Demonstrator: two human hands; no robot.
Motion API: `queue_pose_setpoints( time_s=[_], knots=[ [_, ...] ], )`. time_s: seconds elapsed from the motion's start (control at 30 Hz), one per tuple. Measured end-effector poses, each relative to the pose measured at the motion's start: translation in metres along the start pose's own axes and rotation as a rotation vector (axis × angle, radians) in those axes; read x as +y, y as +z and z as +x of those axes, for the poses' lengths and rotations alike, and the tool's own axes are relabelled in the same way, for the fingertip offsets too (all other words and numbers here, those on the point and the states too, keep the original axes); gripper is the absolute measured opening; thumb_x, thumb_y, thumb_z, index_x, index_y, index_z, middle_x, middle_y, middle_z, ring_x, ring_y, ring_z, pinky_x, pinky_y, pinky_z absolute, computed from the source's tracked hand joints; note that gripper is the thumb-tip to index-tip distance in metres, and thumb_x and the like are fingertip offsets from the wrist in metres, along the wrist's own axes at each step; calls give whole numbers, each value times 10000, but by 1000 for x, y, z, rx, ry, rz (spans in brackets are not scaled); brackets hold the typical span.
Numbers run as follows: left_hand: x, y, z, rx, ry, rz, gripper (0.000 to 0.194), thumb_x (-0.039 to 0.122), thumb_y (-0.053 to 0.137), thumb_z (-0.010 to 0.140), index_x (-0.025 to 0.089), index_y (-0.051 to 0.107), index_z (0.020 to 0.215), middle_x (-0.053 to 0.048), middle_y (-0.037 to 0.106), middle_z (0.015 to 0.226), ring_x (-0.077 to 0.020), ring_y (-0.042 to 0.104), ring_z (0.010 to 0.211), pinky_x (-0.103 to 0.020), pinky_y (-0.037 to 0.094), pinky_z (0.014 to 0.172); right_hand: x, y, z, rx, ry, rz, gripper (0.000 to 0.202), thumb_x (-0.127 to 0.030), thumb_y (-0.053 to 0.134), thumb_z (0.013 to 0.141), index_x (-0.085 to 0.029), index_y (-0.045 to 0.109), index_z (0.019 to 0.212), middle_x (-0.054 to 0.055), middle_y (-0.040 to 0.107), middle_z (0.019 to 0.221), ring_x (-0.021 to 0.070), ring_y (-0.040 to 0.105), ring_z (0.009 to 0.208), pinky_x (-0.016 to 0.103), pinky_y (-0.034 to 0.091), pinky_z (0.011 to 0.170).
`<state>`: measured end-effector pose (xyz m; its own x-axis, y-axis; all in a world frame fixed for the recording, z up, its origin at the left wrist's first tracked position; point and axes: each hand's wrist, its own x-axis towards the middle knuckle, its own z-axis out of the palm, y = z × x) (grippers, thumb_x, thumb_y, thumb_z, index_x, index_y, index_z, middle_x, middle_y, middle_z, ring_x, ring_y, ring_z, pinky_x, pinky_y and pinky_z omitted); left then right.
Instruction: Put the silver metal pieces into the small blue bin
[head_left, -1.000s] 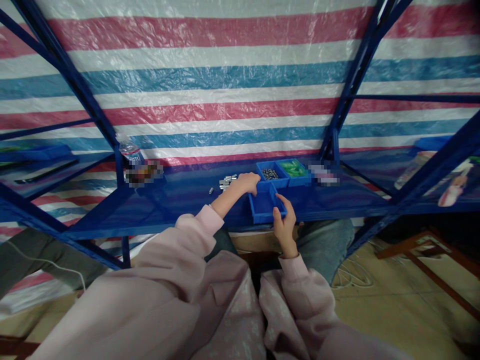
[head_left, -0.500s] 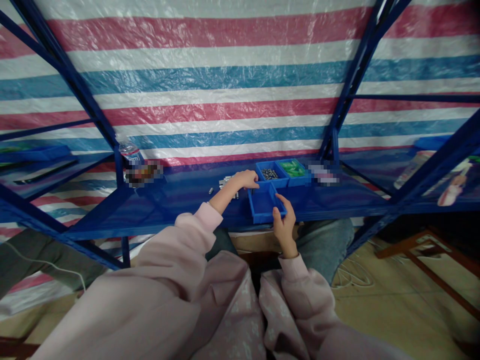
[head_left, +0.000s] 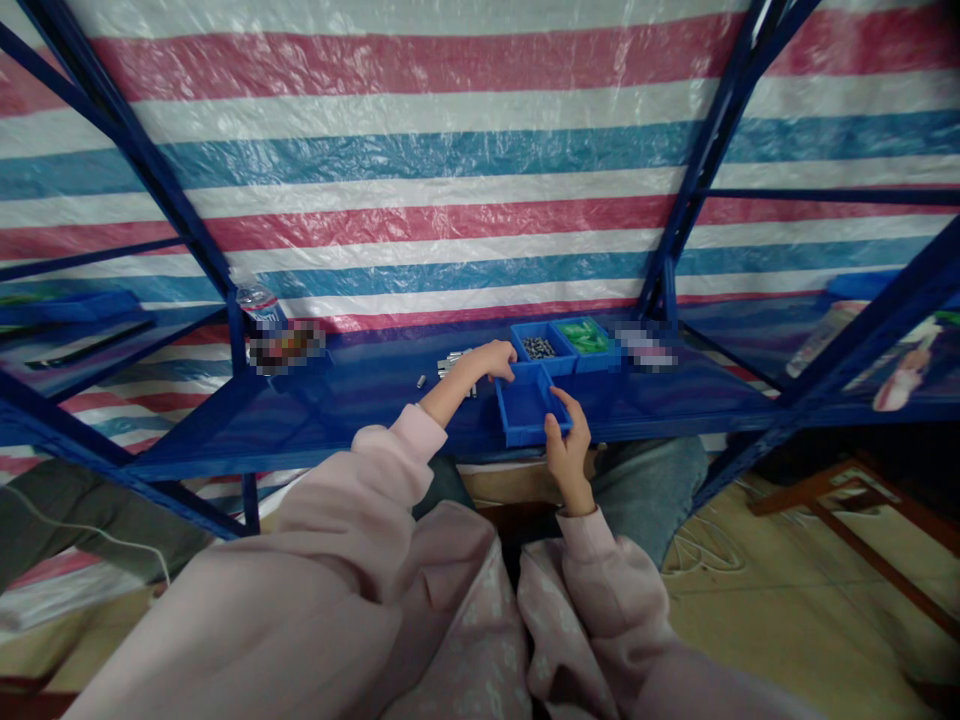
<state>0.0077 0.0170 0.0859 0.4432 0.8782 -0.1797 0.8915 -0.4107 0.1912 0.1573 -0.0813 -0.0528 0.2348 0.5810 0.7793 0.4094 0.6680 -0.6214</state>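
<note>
An empty blue plastic bin (head_left: pixel 526 402) rests at the front edge of the blue shelf. My right hand (head_left: pixel 568 438) grips its right wall, thumb outside at the near side and fingers along the rim. At the bin's far left corner my left hand (head_left: pixel 495 358) is closed over the rim, fingertips bent down. Behind stands a blue bin of small metal parts (head_left: pixel 538 348), and beside it a blue bin of green pieces (head_left: pixel 583 338). Several silver metal cylinders (head_left: pixel 453 364) lie partly hidden under my left wrist, with a single cylinder (head_left: pixel 421 381) apart to the left.
A plastic bottle (head_left: pixel 261 302) and a blurred-out item (head_left: pixel 286 348) are at the shelf's left end. Another blurred-out packet (head_left: pixel 646 346) lies right of the bins. Blue metal posts (head_left: pixel 684 215) frame the shelf (head_left: pixel 352 400), with a striped plastic sheet (head_left: pixel 420 160) behind.
Almost nothing differs. Both hands keep their places on the empty bin, and the bin has hardly moved.
</note>
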Motion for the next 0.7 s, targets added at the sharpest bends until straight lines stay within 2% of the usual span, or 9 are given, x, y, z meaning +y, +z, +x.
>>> queue_pose_setpoints(
  time_s=[0.2, 0.4, 0.7],
  knots=[
    [-1, 2, 3, -6, 26, 72, 279, 232, 656, 661, 185, 678, 935, -40, 711, 878, -176, 672, 730, -246, 521, 663, 0, 0, 0, 5, -7, -14, 395, -401, 490, 887, -170, 585, 1193, 140, 626, 1154, 282, 584, 1061, 478, 454, 916],
    [10, 0, -1, -2, -11, 195, 421, 237, 713, 617, 211, 662, 1034, -61, 698, 1054, -222, 670, 919, -273, 529, 765, 0, 0, 1, 1, -6, -3, 395, -396, 492, 888, -164, 587, 1193, 140, 623, 1158, 282, 579, 1063, 475, 447, 920],
    [14, 1, -2, 1, -7, 231, 442, 162, 717, 634, 191, 656, 1070, -85, 678, 1128, -227, 671, 954, -279, 537, 797, -1, 0, 1, -5, -8, 4, 396, -389, 498, 887, -159, 586, 1197, 142, 619, 1157, 281, 575, 1062, 471, 443, 923]
  ],
)
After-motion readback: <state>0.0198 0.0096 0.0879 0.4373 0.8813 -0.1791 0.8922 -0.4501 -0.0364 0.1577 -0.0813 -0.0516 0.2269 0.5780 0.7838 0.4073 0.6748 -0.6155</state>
